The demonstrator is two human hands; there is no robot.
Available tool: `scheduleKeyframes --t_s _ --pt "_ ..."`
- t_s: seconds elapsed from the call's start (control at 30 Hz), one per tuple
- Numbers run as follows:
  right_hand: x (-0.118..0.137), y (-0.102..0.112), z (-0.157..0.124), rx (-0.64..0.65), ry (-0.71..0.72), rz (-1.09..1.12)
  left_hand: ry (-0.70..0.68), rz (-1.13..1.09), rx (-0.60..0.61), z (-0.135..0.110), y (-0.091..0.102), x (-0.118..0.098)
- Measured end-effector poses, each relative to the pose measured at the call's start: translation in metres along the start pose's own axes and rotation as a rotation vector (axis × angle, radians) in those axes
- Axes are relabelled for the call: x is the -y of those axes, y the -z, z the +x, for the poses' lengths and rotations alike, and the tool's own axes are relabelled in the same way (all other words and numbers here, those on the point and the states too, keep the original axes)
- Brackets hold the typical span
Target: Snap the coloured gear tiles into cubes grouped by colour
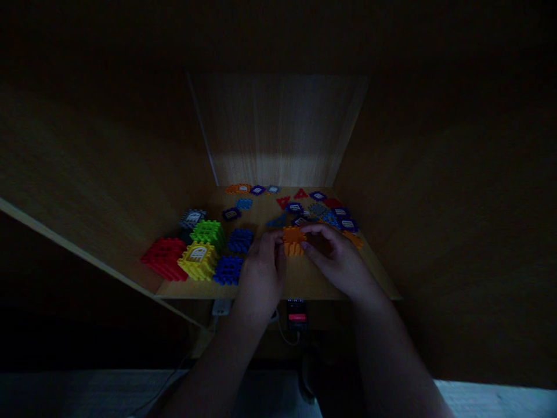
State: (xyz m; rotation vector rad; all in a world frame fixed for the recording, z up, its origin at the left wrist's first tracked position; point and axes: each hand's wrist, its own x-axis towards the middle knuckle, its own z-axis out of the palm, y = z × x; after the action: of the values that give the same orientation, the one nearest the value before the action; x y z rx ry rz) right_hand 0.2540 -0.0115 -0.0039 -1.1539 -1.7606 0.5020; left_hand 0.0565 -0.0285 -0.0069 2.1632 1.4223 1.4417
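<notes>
Both hands pinch an orange block (pixel 293 240) at the middle of the desk (pixel 304 284): the left hand (pixel 261 273) grips its 9 o'clock edge, the right hand (pixel 339 261) its 3 o'clock edge. It looks like two squarish plates joined at an angle, with no clear long axis. At 9 o'clock stand a green cube (pixel 208 232), a yellow cube (pixel 198 260) whose white panel is too dim to read, and a red cube (pixel 165 258). Loose pieces (pixel 294 207) lie around 12 to 2 o'clock.
</notes>
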Motion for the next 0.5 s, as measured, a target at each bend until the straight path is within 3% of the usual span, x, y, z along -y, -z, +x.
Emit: scheduleKeyframes --t_s 0.33,0.4,0.5 --pt "0.004 0.001 -0.001 -0.005 0.011 -0.005 -0.006 -0.003 -0.004 0.0 0.0 0.001" --pt "0.006 0.008 -0.001 -0.065 0.01 -0.041 -0.005 -0.004 -0.01 -0.001 0.001 0.0" --pt "0.007 0.026 -0.003 -0.259 -0.059 -0.193 -0.005 0.001 -0.025 -0.001 0.003 -0.001"
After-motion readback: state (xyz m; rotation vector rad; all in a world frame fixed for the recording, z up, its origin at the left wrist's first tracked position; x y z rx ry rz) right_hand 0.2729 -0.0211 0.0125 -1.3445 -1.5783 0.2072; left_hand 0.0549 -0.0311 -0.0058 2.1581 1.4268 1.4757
